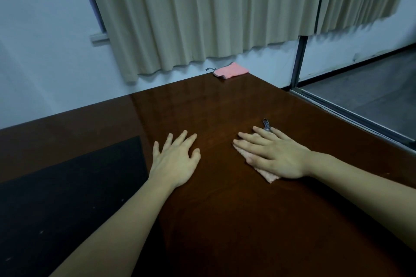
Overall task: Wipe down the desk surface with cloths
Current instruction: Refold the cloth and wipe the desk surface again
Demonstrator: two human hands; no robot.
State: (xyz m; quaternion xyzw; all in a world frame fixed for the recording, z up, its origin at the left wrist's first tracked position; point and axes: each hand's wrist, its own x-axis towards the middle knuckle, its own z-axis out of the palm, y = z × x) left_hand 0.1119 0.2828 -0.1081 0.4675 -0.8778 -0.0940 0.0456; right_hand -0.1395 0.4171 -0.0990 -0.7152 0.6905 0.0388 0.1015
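The cloth (267,175) lies flat on the desk (225,220) toward its right side, pinned under the right hand (275,155), whose fingers are straight and spread, pressing down rather than gripping. Just left of the cloth the left hand (177,159) rests bare on the wood, fingers loosely spread, holding nothing. Well beyond the cloth, at the desk's far corner, a second cloth (231,70) sits untouched. Wiping looks under way near the middle; the gloss shows no wipe marks, so how much is already done cannot be told. The far corner and left side likely remain.
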